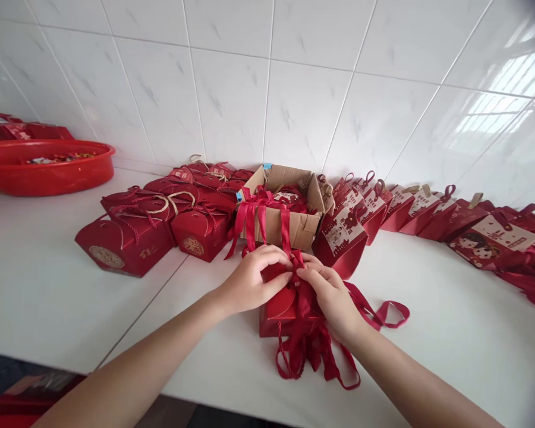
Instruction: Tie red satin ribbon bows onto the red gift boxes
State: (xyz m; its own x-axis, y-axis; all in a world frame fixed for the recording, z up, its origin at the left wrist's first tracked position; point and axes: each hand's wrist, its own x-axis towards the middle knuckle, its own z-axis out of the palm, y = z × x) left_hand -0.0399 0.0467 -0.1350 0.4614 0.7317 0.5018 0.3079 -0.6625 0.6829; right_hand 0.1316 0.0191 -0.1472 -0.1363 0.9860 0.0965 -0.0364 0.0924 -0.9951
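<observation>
Head view: red box [274,318] on the counter [446,309], set back from the front edge, just in front of the cardboard carton [296,229]. Left grip [254,280] and right grip [332,297] both narrow, pinching red ribbon [304,303] over the box top. Ribbon loops reach toward the front edge, short of it. Open counter surface runs left to the corded boxes [125,244], and more widely to the right

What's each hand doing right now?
Left hand: curled at the red ribbon; whether it grips, I can't tell.
Right hand: closed, holding that same ribbon.
</observation>
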